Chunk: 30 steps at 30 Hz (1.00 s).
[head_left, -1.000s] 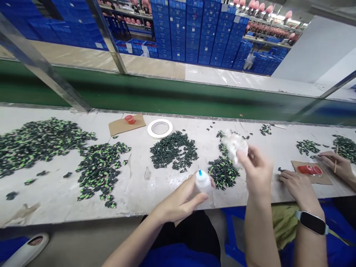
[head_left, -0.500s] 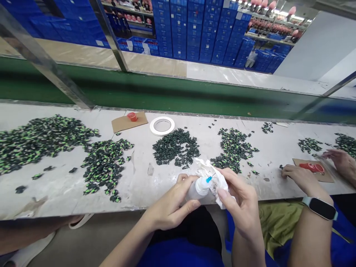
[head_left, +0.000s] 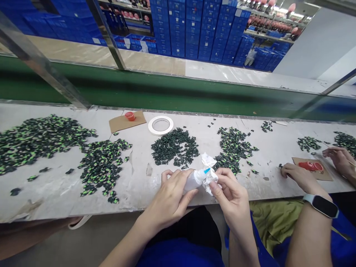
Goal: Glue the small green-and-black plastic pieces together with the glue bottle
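Note:
My left hand (head_left: 174,196) is closed around a translucent squeeze bottle (head_left: 192,182), which is tilted with its blue needle tip (head_left: 207,170) pointing right. A crumpled white tissue (head_left: 209,180) is pinched in my right hand (head_left: 230,193), and it lies against the bottle's tip. Behind the bottle a pile of small dark green pieces (head_left: 167,148) lies on the white worktable (head_left: 139,189). Beyond the tissue is another pile, of dark pieces with bright green marks (head_left: 232,144).
Large piles of dark and green pieces (head_left: 41,137) cover the left side. A white tape roll (head_left: 160,125) and a red cup (head_left: 129,116) on cardboard (head_left: 115,125) stand at the back. On the right, a co-worker's hands (head_left: 300,178) are near red cups (head_left: 308,165).
The bottle has tipped further towards the right, and my left hand has turned over it. My right hand has shifted slightly left with the tissue, now bunched smaller.

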Available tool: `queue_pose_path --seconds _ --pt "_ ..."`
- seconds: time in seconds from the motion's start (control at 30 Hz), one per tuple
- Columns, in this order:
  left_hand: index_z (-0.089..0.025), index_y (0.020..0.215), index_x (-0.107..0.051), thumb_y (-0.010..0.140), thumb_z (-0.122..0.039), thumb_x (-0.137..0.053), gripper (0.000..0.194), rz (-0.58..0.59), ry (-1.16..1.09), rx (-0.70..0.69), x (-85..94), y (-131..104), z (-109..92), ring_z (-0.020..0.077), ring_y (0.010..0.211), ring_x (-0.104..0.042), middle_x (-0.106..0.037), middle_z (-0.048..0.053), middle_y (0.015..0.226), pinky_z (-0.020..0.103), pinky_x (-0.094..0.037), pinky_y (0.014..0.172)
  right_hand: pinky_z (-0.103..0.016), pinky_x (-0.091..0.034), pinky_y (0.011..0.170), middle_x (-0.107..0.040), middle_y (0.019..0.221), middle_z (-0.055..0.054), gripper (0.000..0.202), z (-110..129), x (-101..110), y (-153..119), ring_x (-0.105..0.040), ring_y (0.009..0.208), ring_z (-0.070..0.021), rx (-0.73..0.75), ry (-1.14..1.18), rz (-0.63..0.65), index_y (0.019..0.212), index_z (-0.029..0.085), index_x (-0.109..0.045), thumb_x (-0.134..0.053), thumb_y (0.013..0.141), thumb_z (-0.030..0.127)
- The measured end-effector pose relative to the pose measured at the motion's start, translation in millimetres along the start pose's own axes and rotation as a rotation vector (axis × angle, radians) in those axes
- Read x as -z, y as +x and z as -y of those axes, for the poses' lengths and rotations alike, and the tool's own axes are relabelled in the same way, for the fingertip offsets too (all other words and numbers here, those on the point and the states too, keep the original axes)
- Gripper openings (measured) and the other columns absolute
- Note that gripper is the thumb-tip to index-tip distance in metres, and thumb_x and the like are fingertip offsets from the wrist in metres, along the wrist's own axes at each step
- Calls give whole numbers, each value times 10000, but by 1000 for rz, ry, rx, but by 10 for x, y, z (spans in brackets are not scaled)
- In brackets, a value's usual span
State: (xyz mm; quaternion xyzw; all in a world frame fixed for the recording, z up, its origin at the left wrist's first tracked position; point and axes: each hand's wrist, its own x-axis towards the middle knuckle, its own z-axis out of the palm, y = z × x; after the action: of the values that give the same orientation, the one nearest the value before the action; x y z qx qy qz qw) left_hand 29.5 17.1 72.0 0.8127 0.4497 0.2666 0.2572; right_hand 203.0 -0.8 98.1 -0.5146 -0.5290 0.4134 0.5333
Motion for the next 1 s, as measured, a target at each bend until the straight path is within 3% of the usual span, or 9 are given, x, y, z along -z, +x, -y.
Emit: queue_pose_path --seconds 0.13,0.37,0.47,0.6,0.8,1.0 --pt "-176 1240 -493 942 -323 -419 341 46 -110 25 49 -5 -8 245 970 -555 -649 105 1132 404 -404 899 -318 -501 854 -636 1105 -106 185 -132 13 47 -598 1049 -240 -56 139 -16 736 196 -699 -725 770 376" --pt "-167 1229 -514 938 -345 -374 369 91 -286 44 100 16 -69 255 985 -538 -629 117 1145 400 -427 893 -252 -534 749 -702 1002 -50 349 -190 -21 54 -666 875 -176 -192 397 6 1034 248 -628 -764 740 378" --pt "-157 1166 -541 960 -306 -267 375 70 -330 2 106 29 -89 246 957 -551 -629 118 1119 408 -418 899 -266 -551 725 -715 1004 -73 411 -158 -51 65 -682 857 -193 -247 414 -71 1042 221 -627 -786 705 396" --pt "-144 1130 -556 963 -305 -279 361 62 -309 22 91 26 -73 257 955 -563 -642 129 1075 415 -432 895 -280 -565 644 -738 938 -77 481 -108 -80 86 -700 757 -201 -303 422 -202 1047 194 -628 -818 651 391" --pt "-136 1250 -472 967 -309 -307 370 88 -285 51 23 -2 -31 247 990 -618 -638 149 1146 377 -504 855 -266 -567 595 -749 774 -50 407 -102 -115 94 -697 638 -177 -321 408 -304 903 157 -693 -856 576 337" --pt "-138 1233 -483 958 -299 -323 357 -7 -85 48 -63 15 -36 263 927 -646 -659 150 1073 411 -540 804 -265 -554 589 -752 730 -52 340 -140 -166 88 -688 612 -169 -348 405 -385 817 154 -729 -858 556 330"
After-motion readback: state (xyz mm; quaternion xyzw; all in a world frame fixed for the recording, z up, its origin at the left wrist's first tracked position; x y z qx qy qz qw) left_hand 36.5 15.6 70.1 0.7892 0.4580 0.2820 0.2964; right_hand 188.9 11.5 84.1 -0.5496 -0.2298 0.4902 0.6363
